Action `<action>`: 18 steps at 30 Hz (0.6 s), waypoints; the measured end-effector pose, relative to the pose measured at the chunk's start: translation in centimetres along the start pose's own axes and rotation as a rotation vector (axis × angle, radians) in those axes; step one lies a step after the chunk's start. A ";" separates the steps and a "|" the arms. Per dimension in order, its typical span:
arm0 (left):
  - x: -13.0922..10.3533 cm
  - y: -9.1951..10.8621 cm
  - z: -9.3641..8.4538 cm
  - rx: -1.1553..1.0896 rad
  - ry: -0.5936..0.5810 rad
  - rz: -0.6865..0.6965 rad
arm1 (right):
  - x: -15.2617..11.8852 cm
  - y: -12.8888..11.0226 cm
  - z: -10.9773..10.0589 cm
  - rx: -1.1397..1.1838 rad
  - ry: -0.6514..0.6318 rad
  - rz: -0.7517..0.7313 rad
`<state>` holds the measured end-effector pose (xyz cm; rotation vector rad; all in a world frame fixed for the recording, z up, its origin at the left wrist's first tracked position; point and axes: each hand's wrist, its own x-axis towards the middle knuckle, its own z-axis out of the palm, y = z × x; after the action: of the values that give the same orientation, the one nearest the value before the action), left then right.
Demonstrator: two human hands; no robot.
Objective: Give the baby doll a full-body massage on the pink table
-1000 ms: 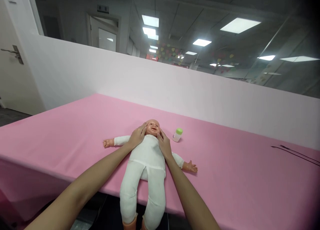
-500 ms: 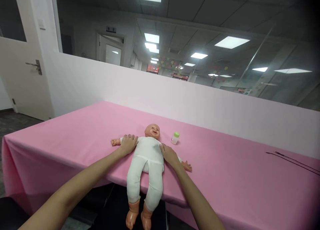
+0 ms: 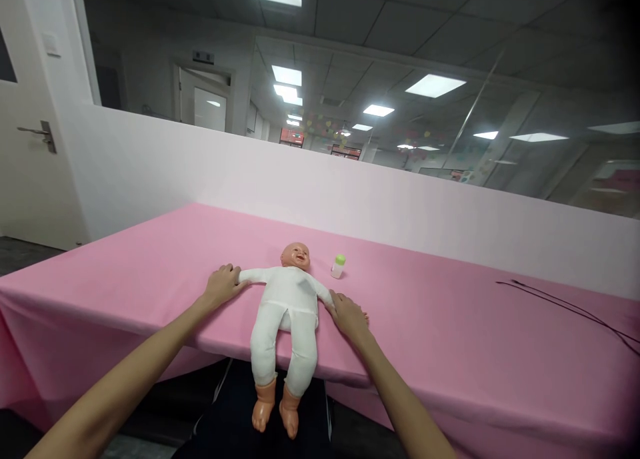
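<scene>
A baby doll [image 3: 290, 292] in a white suit lies on its back, its head toward the wall and its bare feet past the table's front edge. Its arms are spread out sideways. My left hand [image 3: 223, 284] is closed round the end of the doll's arm on the left, hiding the doll's hand there. On the other side my right hand [image 3: 348, 314] grips the doll's forearm, and a few of the doll's fingers show beyond it. A small bottle [image 3: 338, 267] with a green cap stands upright behind my right hand.
The table has a pink cloth [image 3: 430, 339] that hangs over its front edge. Thin black cords [image 3: 560, 304] lie at the right. Behind the table rise a low white wall [image 3: 390, 199] and glass. A door [image 3: 35, 139] is at the far left.
Both my hands have slid outward along the doll's arms, from near the shoulders to the forearms and hands. The view has turned slightly to the right.
</scene>
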<state>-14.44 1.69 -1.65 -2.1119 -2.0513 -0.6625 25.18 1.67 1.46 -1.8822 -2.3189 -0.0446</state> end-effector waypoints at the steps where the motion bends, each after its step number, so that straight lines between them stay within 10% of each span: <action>1: -0.1 -0.3 -0.3 -0.046 -0.014 -0.010 | 0.0 0.2 -0.1 0.003 -0.013 0.013; 8: 0.2 -1.7 -0.8 -0.586 0.013 -0.155 | -1.1 3.1 -1.1 -0.109 0.003 0.154; 18: 0.5 -1.4 0.0 -1.507 0.197 -0.445 | -0.8 4.3 -0.6 0.437 -0.049 0.271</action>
<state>-15.78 2.28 -1.77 -1.6554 -2.0283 -3.0163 29.57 1.75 1.64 -1.9493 -1.8777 0.5004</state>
